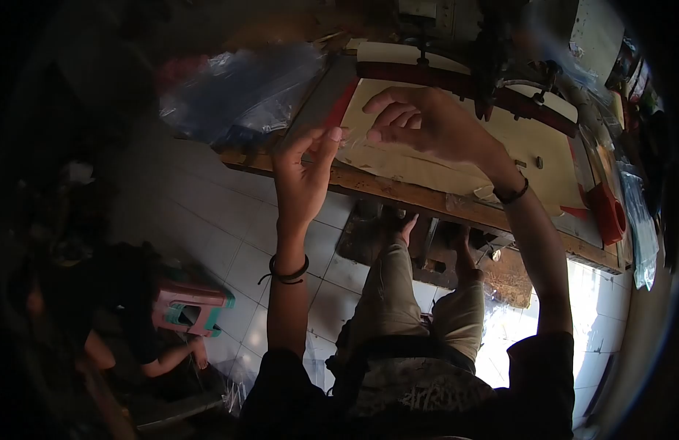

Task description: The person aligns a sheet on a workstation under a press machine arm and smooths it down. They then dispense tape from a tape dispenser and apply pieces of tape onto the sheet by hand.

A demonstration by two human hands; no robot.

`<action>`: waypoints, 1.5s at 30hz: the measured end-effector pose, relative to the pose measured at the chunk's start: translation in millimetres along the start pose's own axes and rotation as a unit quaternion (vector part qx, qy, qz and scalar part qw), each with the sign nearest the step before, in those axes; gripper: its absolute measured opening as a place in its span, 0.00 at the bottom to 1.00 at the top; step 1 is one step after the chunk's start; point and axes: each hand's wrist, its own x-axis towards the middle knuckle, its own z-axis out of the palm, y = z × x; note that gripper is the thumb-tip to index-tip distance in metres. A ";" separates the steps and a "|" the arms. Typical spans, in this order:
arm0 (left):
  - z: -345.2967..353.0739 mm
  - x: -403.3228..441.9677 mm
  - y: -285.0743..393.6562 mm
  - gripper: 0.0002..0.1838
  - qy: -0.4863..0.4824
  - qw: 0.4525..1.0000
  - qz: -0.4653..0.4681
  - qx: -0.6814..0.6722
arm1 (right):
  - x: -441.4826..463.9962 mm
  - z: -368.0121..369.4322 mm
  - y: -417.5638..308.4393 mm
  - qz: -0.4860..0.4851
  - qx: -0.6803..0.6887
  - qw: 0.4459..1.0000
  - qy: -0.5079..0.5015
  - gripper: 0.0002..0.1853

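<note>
My left hand (304, 172) is raised at the near edge of the worktable (427, 196), thumb and fingertips pinched together. Something small and clear may be at the fingertips, too faint to name. To its right, my right hand (434, 126) hovers above the yellowish sheet (456, 172) on the tabletop, fingers curved and apart, with nothing visible in them. Just behind that hand runs the dark red curved bar (409, 75) of a machine. Two small dark pieces (539, 161) lie on the sheet to the right.
Clear plastic bags (244, 92) are heaped at the table's left. A red object (607, 213) sits at the right edge, beside hanging plastic (641, 227). Below are my feet at a dark pedal base (365, 238). A pink-and-green stool (193, 304) stands near another person (97, 301).
</note>
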 end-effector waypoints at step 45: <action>-3.3 25.1 -50.4 0.37 0.054 0.954 -0.247 -0.161 | 72.8 63.8 85.4 -0.142 -0.010 0.975 0.172 0.09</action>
